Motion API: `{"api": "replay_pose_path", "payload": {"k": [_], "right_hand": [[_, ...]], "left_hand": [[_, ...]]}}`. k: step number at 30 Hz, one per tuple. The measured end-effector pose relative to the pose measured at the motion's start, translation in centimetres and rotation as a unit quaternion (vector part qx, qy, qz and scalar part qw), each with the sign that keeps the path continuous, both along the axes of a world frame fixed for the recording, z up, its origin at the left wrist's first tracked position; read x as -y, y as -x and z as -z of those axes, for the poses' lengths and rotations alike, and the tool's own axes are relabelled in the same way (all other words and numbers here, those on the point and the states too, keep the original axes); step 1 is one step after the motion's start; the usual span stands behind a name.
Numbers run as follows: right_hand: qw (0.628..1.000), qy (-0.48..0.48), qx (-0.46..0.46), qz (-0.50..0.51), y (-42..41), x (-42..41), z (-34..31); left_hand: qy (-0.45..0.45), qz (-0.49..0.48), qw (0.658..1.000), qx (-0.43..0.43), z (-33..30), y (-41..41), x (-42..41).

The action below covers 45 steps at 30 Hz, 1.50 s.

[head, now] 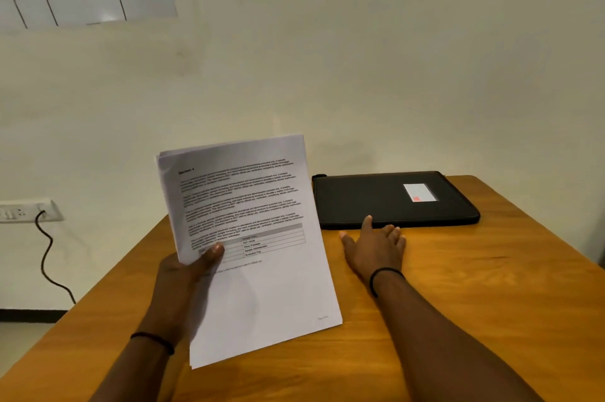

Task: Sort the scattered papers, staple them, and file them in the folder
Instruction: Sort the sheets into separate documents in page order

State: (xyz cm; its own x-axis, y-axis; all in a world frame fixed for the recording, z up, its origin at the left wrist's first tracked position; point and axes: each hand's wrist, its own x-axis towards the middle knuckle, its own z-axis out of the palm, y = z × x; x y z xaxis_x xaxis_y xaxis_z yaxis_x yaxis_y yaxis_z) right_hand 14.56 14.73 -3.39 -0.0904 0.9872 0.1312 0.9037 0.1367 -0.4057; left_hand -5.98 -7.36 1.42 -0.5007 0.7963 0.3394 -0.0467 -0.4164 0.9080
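A stack of white printed papers (255, 238) is held up above the wooden table (458, 303), tilted towards me. My left hand (183, 274) grips its left edge, thumb on the top sheet and fingers behind. A closed black folder (376, 202) with a white label lies flat at the table's far side. My right hand (376, 247) reaches forward with fingers spread and straight, its fingertips at the folder's near edge. No stapler is in view.
The table's left edge runs diagonally at the lower left, with floor beyond. A wall socket (26, 211) with a black cable (49, 257) hanging from it is on the cream wall at the left. The wall stands directly behind the table.
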Motion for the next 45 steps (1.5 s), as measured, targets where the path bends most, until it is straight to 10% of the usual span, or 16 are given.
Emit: {"api": "replay_pose_path", "payload": {"k": [2,4,7,15,45], "right_hand": [[0.968,-0.019,-0.249,-0.033,-0.7,1.9,-0.5],[0.841,0.044,-0.527,-0.114,-1.9,4.8,-2.3],[0.736,0.066,-0.628,-0.243,-3.9,7.5,-5.8],[0.714,0.033,-0.638,-0.287,-7.3,8.7,-12.5],[0.781,0.077,-0.584,-0.208,-6.9,12.8,-4.3]], "left_hand": [[0.003,0.01,1.0,0.02,-0.6,-0.8,-0.2],[0.01,0.005,1.0,0.016,-1.6,-1.6,-0.4],[0.04,-0.006,0.999,-0.036,-2.9,-2.6,-1.0],[0.03,0.044,0.998,-0.046,-5.4,-6.5,-1.6],[0.062,0.043,0.997,0.002,-0.6,-8.8,-0.7]]}}
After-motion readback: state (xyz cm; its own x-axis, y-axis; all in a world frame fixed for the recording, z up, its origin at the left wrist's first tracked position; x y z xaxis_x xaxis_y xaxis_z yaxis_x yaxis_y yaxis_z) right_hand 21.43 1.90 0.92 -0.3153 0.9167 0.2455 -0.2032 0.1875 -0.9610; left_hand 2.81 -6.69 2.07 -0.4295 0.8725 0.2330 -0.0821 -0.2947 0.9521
